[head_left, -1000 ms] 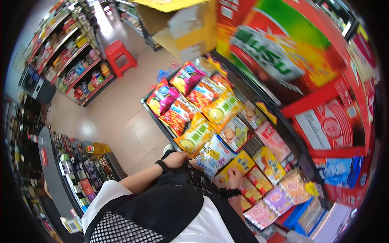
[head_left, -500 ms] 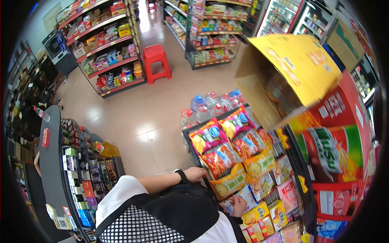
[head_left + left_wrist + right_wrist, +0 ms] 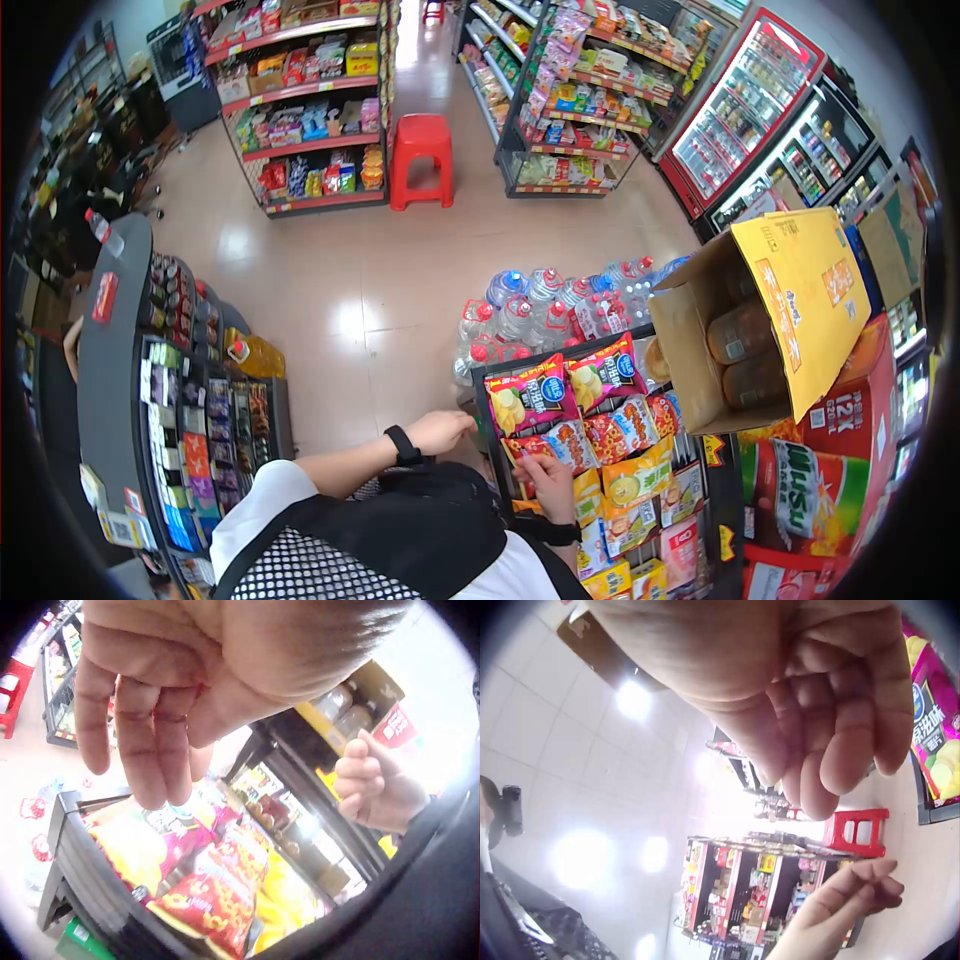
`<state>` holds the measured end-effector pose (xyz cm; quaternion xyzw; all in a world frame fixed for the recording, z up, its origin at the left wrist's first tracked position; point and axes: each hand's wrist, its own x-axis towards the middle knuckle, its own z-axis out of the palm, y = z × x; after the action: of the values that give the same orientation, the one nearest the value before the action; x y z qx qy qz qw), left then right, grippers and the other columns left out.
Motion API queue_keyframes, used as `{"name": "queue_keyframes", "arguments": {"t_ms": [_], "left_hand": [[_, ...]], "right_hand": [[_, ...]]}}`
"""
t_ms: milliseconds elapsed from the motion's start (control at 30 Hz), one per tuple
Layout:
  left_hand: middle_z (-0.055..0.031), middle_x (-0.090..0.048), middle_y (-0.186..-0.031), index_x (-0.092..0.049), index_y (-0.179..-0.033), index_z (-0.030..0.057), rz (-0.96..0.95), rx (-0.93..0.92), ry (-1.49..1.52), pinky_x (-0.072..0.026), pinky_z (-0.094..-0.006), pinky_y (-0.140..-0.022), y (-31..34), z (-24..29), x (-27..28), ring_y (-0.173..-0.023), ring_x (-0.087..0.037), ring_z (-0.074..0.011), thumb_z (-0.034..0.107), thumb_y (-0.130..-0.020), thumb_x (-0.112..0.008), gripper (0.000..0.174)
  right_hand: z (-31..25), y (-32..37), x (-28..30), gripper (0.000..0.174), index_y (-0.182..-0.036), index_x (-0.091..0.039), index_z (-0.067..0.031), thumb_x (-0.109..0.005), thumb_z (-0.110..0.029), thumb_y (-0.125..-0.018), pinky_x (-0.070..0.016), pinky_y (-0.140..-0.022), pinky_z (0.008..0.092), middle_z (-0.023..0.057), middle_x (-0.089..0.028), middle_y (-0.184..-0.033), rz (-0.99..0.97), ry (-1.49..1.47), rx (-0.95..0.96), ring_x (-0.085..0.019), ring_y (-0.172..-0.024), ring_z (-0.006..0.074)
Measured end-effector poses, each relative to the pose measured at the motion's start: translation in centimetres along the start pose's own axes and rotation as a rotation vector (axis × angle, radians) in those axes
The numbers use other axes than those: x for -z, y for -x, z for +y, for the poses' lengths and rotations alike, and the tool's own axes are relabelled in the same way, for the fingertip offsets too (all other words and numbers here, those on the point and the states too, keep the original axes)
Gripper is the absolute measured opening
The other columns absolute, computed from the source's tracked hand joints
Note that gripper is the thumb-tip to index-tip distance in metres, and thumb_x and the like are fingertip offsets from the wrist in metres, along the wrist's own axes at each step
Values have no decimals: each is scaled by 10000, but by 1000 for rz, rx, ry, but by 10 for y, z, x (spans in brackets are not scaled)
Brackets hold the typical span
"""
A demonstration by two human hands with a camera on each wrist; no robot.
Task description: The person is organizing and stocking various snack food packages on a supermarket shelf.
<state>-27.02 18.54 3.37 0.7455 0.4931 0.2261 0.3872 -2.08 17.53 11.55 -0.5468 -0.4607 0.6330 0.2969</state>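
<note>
My left hand (image 3: 443, 432) hovers just outside the near-left edge of a black-rimmed display rack (image 3: 490, 420), its fingers loosely bent with nothing between them. Over the rack's red snack bags (image 3: 620, 430) is my right hand (image 3: 548, 482), fingers lightly curled and empty. Beyond it lie two purple-and-red potato chip bags (image 3: 530, 395). Yellow snack bags (image 3: 640, 475) lie on the nearer side, partly behind the right hand. In the left wrist view, relaxed fingers (image 3: 146, 750) hang above the chip bags. The right wrist view shows the right fingers (image 3: 847, 754) drooping beside a chip bag (image 3: 937, 720).
Large water bottles (image 3: 515, 315) stand on the floor past the rack. An open yellow carton (image 3: 800, 290) holding jars sits atop red beer cartons (image 3: 815, 495) at right. A red stool (image 3: 421, 150), stocked shelves (image 3: 310, 110) and a grey counter (image 3: 110, 400) stand farther off.
The head view has swung up toward the shelves and coolers. Both hands have moved forward along the rack, the right from the yellow boxes to the red snack bags.
</note>
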Motion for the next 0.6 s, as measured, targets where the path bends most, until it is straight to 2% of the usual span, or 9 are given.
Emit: {"name": "queue_keyframes", "arguments": {"t_ms": [67,100,233,300,367,400,467,567,600], "left_hand": [[-133,-625,-909,-607,-1008,30,95,11,26,-503,-395,-771,6,33,21,-865,-621,-310,33,-847,-491,198],[-126,-612,-879,-602,-993,31,103,-20,40,-499,-388,-727,6,40,24,-822,-617,-295,30,-844,-490,187],[-110,-601,-838,-597,-981,29,153,-15,110,-495,-375,-705,16,89,45,-786,-615,-267,6,-837,-490,181],[-101,-588,-806,-596,-997,25,192,-29,134,-490,-366,-697,26,112,63,-756,-605,-259,6,-866,-483,175],[-77,-571,-780,-598,-1033,29,302,-34,188,-471,-314,-657,33,124,70,-706,-579,-185,41,-936,-461,169],[-66,-563,-763,-595,-1030,34,326,23,277,-463,-301,-647,39,130,74,-697,-566,-163,61,-955,-456,161],[-44,-547,-730,-589,-1024,42,380,138,467,-448,-276,-627,46,140,80,-679,-539,-120,102,-991,-446,158],[2,-528,-749,-582,-1055,30,528,148,589,-416,-219,-617,50,142,90,-696,-474,-50,111,-1016,-429,178],[20,-546,-798,-588,-1058,16,618,78,659,-408,-202,-628,48,142,92,-692,-483,-45,94,-1014,-440,173]], "right_hand": [[-8,-1,-11,154,-995,-682,4,-641,-121,-915,-488,-637,211,44,-698,-840,-152,0,85,-622,-703,79],[-4,-4,-10,129,-969,-665,5,-659,-101,-897,-473,-640,206,36,-687,-859,-202,15,94,-604,-714,65],[-19,-14,-4,100,-842,-631,-12,-700,-81,-861,-443,-603,199,-7,-642,-755,-315,105,117,-562,-657,49],[-36,-22,-12,119,-855,-643,2,-657,-107,-901,-465,-623,217,20,-656,-761,-390,77,106,-581,-663,70],[-50,-30,-21,198,-910,-649,24,-562,-146,-963,-494,-681,248,61,-673,-804,-503,-86,101,-615,-711,109],[-53,-35,-25,279,-970,-644,45,-483,-181,-1003,-513,-761,285,97,-678,-870,-578,-213,44,-639,-789,147],[-66,-40,-34,363,-1127,-598,64,-433,-243,-1025,-515,-871,342,166,-670,-1046,-736,-395,2,-659,-938,212],[-95,-44,-52,480,-1312,-485,73,-332,-297,-1047,-490,-953,388,213,-594,-1257,-931,-537,-18,-618,-1110,271],[-102,-49,-58,536,-1359,-435,73,-278,-338,-1052,-476,-971,398,220,-534,-1338,-1014,-593,-44,-572,-1187,297]]}}
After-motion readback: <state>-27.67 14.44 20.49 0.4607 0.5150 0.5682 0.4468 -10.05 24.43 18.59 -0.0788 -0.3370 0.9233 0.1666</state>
